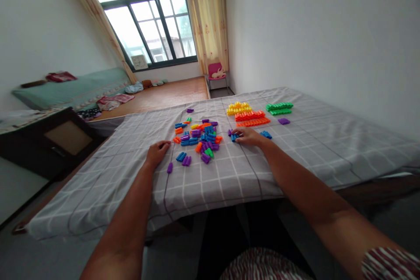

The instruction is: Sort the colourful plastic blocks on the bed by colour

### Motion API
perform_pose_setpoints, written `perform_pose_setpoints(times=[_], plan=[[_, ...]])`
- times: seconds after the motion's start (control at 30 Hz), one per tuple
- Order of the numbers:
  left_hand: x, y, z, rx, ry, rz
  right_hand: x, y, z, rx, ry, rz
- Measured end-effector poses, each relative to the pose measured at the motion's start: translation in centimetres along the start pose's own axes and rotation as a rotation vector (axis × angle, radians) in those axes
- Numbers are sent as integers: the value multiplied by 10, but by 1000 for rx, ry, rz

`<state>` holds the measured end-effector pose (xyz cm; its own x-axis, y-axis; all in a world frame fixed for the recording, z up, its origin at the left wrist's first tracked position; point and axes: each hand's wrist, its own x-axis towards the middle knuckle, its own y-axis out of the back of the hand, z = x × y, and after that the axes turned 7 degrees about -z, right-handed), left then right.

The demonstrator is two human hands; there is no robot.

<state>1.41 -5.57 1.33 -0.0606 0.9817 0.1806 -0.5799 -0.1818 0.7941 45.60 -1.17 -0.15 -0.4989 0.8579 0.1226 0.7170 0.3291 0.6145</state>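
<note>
Small tube-shaped plastic pieces, mixed purple, blue, orange and green, lie in a loose pile (208, 138) on a grey checked cloth (216, 188). My right hand (248, 136) is to the right of the pile, fingers closed on blue plastic pieces (234, 138) at the cloth. A purple piece (229, 132) lies against them. My left hand (158, 153) rests palm down left of the pile, holding nothing, its fingers loosely extended toward the orange pieces (176, 140). A single purple piece (169, 168) is close to its wrist.
Sorted pieces stand in rows behind my right hand: yellow (239, 108), orange (251, 118) and green (279, 108). Purple pieces (284, 121) and blue pieces (266, 134) lie nearby. A dark cabinet (49, 148) is at the left, and a pink chair (215, 70) stands beyond.
</note>
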Motion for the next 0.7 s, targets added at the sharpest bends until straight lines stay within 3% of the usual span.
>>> perform_pose_setpoints(times=[0.1,0.2,0.3,0.4,0.53,0.7], plan=[[0,3,4,13,13,-3,-2,10,-12,44,57,22],[-1,5,7,14,32,-11,-17,51,-8,101,111,141],[-1,5,8,9,26,-21,-46,102,20,80,-22,252],[0,5,6,13,19,-26,-74,130,55,109,-206,202],[4,5,1,30,7,-20,-89,122,77,140,-221,151],[4,1,-4,52,-5,-12,-85,108,74,109,-149,116]])
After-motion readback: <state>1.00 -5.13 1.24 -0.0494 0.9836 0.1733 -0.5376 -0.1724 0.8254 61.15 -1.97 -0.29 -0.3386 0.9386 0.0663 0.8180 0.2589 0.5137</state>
